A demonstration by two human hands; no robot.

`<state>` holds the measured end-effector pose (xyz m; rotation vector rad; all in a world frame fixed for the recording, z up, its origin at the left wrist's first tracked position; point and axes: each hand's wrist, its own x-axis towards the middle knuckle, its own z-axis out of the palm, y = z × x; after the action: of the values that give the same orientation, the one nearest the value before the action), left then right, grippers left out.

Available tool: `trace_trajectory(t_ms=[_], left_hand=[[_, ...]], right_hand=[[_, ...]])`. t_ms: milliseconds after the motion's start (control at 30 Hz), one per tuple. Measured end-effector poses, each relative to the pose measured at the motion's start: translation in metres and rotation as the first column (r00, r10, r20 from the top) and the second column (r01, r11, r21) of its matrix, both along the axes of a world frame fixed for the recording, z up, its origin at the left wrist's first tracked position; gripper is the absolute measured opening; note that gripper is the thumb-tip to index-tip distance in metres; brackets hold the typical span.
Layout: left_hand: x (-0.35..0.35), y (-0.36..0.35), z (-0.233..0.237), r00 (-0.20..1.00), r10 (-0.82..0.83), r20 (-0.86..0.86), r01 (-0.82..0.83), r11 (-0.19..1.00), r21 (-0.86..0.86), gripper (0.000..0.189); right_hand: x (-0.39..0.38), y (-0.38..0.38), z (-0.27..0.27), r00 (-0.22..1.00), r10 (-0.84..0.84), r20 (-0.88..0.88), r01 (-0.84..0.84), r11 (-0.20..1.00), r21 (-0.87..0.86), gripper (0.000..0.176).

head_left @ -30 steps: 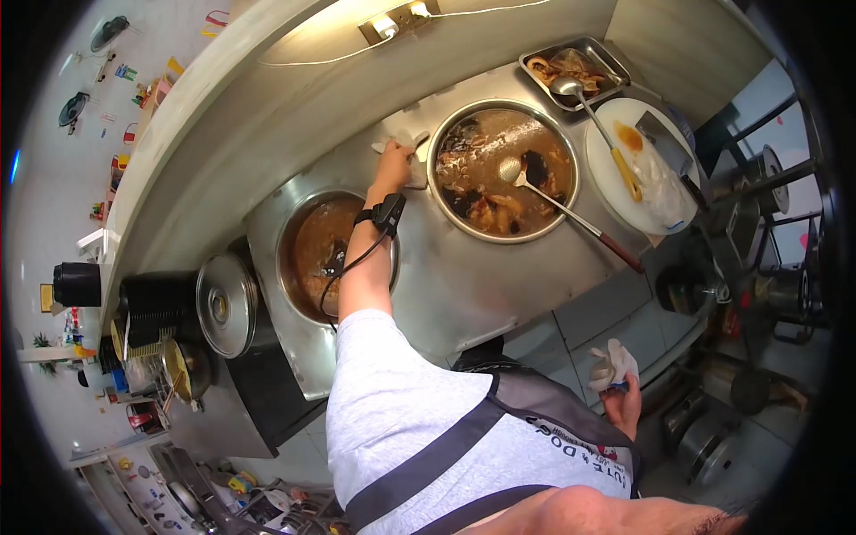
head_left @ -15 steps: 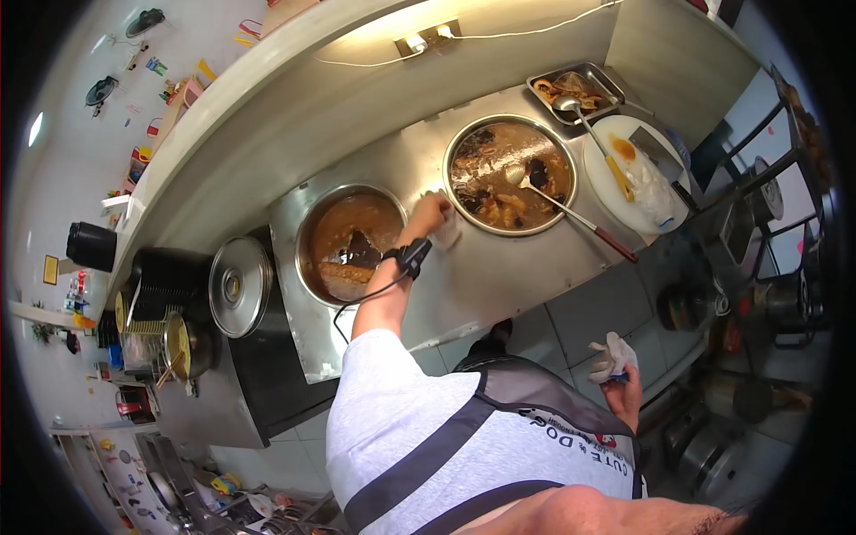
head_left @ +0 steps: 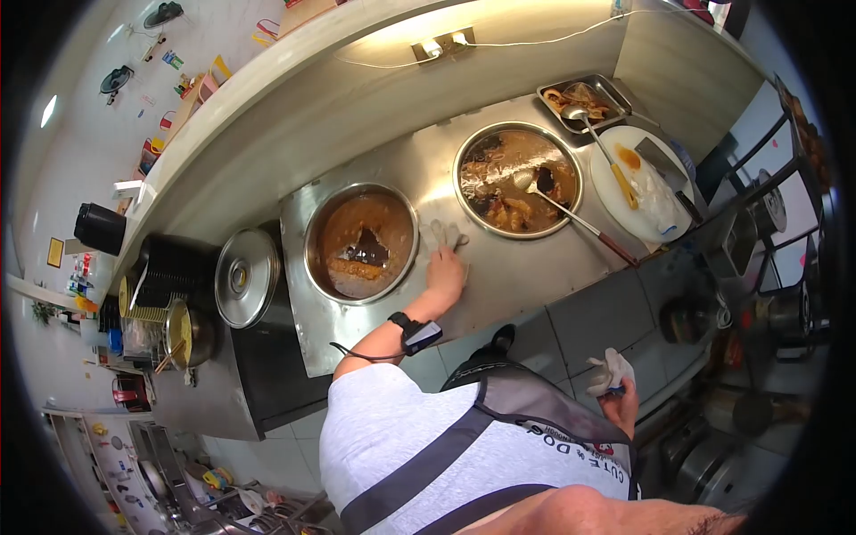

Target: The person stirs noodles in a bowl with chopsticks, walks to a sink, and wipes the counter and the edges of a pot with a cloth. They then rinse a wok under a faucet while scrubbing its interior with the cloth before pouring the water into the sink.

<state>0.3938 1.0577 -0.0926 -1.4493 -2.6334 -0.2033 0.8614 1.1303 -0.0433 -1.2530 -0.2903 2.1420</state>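
The left hand (head_left: 446, 272) is pressing a white cloth (head_left: 443, 235) flat on the steel counter (head_left: 522, 276) between two pots, fingers spread so the palm bears on it. The right hand (head_left: 618, 403) is pinching a crumpled rag (head_left: 609, 370) at the waist, clear of the food.

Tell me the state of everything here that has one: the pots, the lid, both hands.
left hand, open, flat on white cloth on steel counter
right hand, shut on crumpled rag
left pot, uncovered, brown broth inside
right pot, uncovered, ladle resting in it
lid, off, lying beside left pot
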Motion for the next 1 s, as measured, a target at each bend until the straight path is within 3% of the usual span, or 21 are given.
trace_trajectory(t_ms=[67, 100, 167, 233, 367, 433, 467, 533, 667, 733, 800, 867, 933, 1000], left_hand=[[-0.001, -0.005, -0.024, 0.981, -0.103, -0.162, 0.106, 0.994, 0.015, 0.026], [-0.007, -0.005, -0.023, 0.983, -0.102, -0.151, 0.103, 0.995, 0.004, 0.026], [-0.038, 0.013, -0.009, 0.968, -0.046, -0.247, -0.005, 0.98, -0.201, 0.023], [-0.08, 0.034, -0.013, 0.974, -0.042, -0.223, 0.006, 0.987, -0.158, 0.022], [-0.123, 0.079, 0.022, 0.96, 0.047, -0.277, -0.151, 0.917, -0.369, 0.022], [-0.153, 0.09, 0.027, 0.958, 0.144, -0.248, -0.224, 0.914, -0.337, 0.019], [-0.165, 0.093, 0.023, 0.911, 0.165, -0.378, -0.29, 0.908, -0.303, 0.019], [-0.203, 0.104, -0.014, 0.933, 0.217, -0.287, -0.301, 0.907, -0.295, 0.018], [-0.175, 0.113, 0.002, 0.941, 0.137, -0.309, -0.26, 0.879, -0.4, 0.018], [-0.148, 0.121, 0.009, 0.962, 0.249, -0.111, -0.272, 0.845, -0.461, 0.017], [-0.107, 0.118, 0.034, 0.973, 0.22, -0.076, -0.222, 0.783, -0.581, 0.017], [-0.065, 0.11, 0.035, 0.973, 0.215, -0.083, -0.227, 0.832, -0.506, 0.015], [-0.028, 0.098, 0.023, 0.997, 0.074, 0.024, -0.059, 0.925, -0.376, 0.014], [0.014, 0.083, 0.009, 0.956, -0.218, 0.194, 0.251, 0.954, -0.165, 0.012]], right_hand=[[0.0, 0.0, 0.001, 1.0, -0.008, 0.009, 0.008, 1.0, 0.004, 0.044], [0.001, -0.003, 0.001, 1.0, -0.014, 0.018, 0.014, 1.0, 0.004, 0.044], [0.004, -0.004, -0.001, 0.999, -0.015, 0.039, 0.017, 0.999, -0.034, 0.044], [0.002, 0.003, -0.004, 0.999, -0.017, 0.05, 0.019, 0.999, -0.048, 0.044], [0.002, 0.008, -0.003, 0.996, -0.064, 0.069, 0.067, 0.997, -0.048, 0.044], [-0.001, 0.012, 0.003, 0.992, -0.092, 0.081, 0.096, 0.994, -0.048, 0.044], [-0.003, 0.012, 0.008, 0.994, -0.092, 0.065, 0.094, 0.995, -0.022, 0.044], [-0.001, 0.012, 0.01, 0.994, -0.099, 0.05, 0.099, 0.995, 0.006, 0.045], [0.011, 0.002, 0.006, 0.992, -0.119, 0.044, 0.121, 0.991, -0.057, 0.048], [0.015, -0.001, 0.003, 0.99, -0.127, 0.054, 0.131, 0.988, -0.078, 0.049], [0.016, -0.002, 0.0, 0.983, -0.171, 0.062, 0.178, 0.973, -0.144, 0.048], [0.009, -0.003, 0.011, 0.99, -0.137, 0.036, 0.14, 0.984, -0.106, 0.048], [0.009, -0.004, 0.014, 0.994, -0.108, 0.01, 0.109, 0.992, -0.068, 0.048], [0.014, -0.003, 0.009, 0.997, -0.078, -0.021, 0.077, 0.996, -0.047, 0.048]])
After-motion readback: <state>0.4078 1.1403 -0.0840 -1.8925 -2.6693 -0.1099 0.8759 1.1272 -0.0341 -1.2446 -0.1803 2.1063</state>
